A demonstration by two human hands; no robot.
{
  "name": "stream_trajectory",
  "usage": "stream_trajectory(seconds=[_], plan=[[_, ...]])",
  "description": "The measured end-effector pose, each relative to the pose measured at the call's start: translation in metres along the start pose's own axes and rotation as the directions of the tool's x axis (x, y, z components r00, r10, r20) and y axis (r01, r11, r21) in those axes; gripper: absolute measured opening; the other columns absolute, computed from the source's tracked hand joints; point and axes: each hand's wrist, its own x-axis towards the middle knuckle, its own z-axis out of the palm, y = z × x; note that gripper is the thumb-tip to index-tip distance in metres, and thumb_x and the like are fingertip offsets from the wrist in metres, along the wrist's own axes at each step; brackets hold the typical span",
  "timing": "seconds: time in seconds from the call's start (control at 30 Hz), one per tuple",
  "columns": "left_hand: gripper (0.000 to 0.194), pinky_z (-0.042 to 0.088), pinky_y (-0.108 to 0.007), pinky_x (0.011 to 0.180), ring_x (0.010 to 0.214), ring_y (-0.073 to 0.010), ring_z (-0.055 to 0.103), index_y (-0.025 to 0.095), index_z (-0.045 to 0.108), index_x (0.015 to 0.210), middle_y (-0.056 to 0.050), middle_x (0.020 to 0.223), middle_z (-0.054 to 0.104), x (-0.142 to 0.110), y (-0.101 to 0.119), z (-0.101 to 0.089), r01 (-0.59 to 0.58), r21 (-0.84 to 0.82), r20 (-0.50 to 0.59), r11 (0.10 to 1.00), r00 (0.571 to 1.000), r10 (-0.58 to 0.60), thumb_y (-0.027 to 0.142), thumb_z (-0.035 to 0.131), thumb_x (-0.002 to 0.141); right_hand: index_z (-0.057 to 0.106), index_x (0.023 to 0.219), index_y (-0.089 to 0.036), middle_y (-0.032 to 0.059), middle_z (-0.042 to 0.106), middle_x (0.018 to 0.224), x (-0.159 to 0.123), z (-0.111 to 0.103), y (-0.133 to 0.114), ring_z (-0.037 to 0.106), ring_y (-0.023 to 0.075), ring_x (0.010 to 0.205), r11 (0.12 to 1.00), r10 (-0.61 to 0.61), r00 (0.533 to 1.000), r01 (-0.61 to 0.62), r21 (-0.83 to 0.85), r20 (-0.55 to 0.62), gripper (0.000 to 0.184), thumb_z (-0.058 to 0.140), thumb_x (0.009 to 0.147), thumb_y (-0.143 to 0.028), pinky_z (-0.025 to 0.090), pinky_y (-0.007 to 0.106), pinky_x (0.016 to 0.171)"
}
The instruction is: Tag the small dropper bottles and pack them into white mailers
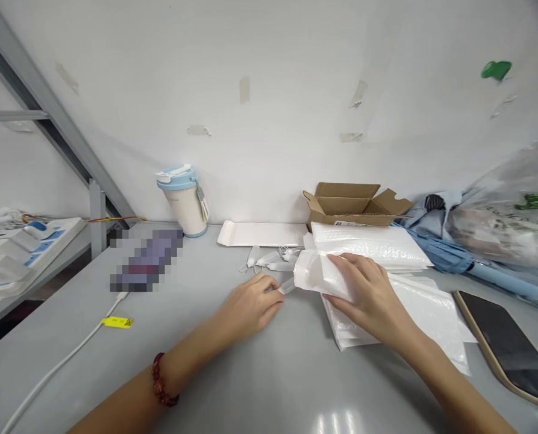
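Observation:
My right hand grips a white bubble mailer at its open end, on top of a stack of white bubble mailers. My left hand is closed in a pinch on a small clear packet right at the mailer's mouth. Several more small clear packets lie on the grey table just behind the left hand. A red bead bracelet is on my left wrist.
A blue-lidded tumbler stands by the wall. A flat white envelope and an open cardboard box lie behind. A phone is at right, a blue umbrella and plastic bag beyond. A white cable and power strips are at left.

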Motion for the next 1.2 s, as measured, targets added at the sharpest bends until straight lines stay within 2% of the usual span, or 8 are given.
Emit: stream_trajectory(seconds=[0.17,0.3,0.47,0.57,0.63,0.7,0.93,1.2], plan=[[0.021,0.045,-0.027,0.069,0.081,-0.0165,0.055,0.018,0.058,0.085,-0.004,0.085,0.06,0.001,-0.002,0.001,0.067,-0.034,-0.009,0.997,0.998,-0.067,0.009,0.04,0.086,0.04,0.127,-0.022,0.0121,0.049,0.113,0.0,-0.001,-0.001,0.045,0.0292,0.106,1.0,0.012,1.0,-0.012,0.018,-0.027,0.052,0.055,0.082,-0.042,0.038,0.044,0.086],[0.016,0.046,-0.027,0.066,0.075,-0.0159,0.056,0.018,0.056,0.082,-0.003,0.078,0.061,0.003,-0.002,-0.005,0.183,-0.117,-0.156,0.976,0.967,-0.2,0.011,0.043,0.085,0.044,0.124,-0.022,0.0106,0.052,0.109,0.001,-0.001,0.0,0.047,0.0276,0.103,0.999,0.025,0.999,-0.023,0.031,-0.045,0.046,0.055,0.082,-0.038,0.039,0.043,0.085],[0.01,0.044,-0.022,0.056,0.066,-0.013,0.056,0.019,0.057,0.078,-0.001,0.076,0.063,0.004,0.008,-0.018,0.288,-0.315,-0.385,0.904,0.832,-0.399,0.017,0.048,0.082,0.046,0.122,-0.022,0.0108,0.052,0.109,0.001,-0.001,0.0,0.048,0.0276,0.102,1.0,0.012,0.999,-0.011,0.022,-0.038,0.044,0.054,0.083,-0.038,0.04,0.043,0.084],[0.009,0.044,-0.022,0.055,0.066,-0.0128,0.056,0.019,0.058,0.08,-0.001,0.076,0.063,0.004,0.016,-0.026,0.323,-0.464,-0.414,0.825,0.744,-0.525,0.023,0.051,0.082,0.046,0.122,-0.021,0.0116,0.052,0.111,0.0,-0.001,-0.002,0.048,0.0286,0.103,1.0,0.009,1.0,-0.009,0.009,-0.019,0.043,0.053,0.083,-0.037,0.04,0.043,0.084],[0.01,0.045,-0.022,0.057,0.07,-0.0136,0.057,0.018,0.059,0.08,-0.001,0.077,0.063,0.003,0.021,-0.029,0.307,-0.553,-0.403,0.775,0.715,-0.571,0.025,0.052,0.082,0.045,0.123,-0.021,0.0119,0.052,0.111,0.0,-0.001,-0.004,0.049,0.029,0.103,1.0,-0.004,1.0,0.004,0.009,-0.011,0.043,0.052,0.083,-0.035,0.04,0.043,0.084],[0.009,0.046,-0.023,0.061,0.072,-0.0139,0.057,0.018,0.059,0.08,-0.001,0.076,0.063,0.002,0.024,-0.03,0.259,-0.607,-0.382,0.752,0.734,-0.561,0.024,0.053,0.081,0.045,0.124,-0.021,0.0119,0.053,0.111,-0.001,-0.001,-0.007,0.049,0.029,0.103,0.999,-0.03,1.0,0.03,0.014,-0.005,0.043,0.052,0.083,-0.032,0.04,0.043,0.083],[0.018,0.046,-0.027,0.068,0.073,-0.015,0.056,0.019,0.067,0.082,-0.002,0.076,0.067,0.002,0.033,-0.019,0.123,-0.583,-0.248,0.803,0.914,-0.32,0.012,0.05,0.079,0.043,0.125,-0.02,0.0132,0.05,0.112,-0.002,0.0,-0.018,0.046,0.0285,0.103,0.991,-0.119,0.992,0.116,0.061,0.041,0.045,0.055,0.081,-0.024,0.039,0.042,0.082],[0.026,0.047,-0.033,0.071,0.079,-0.0185,0.053,0.02,0.069,0.091,-0.004,0.082,0.071,0.002,0.036,-0.017,-0.003,-0.541,-0.271,0.841,0.947,-0.17,0.009,0.048,0.079,0.043,0.125,-0.02,0.0133,0.05,0.11,-0.002,-0.002,-0.023,0.045,0.0283,0.103,0.979,-0.181,0.98,0.171,0.111,0.081,0.045,0.054,0.081,-0.022,0.038,0.043,0.082]])
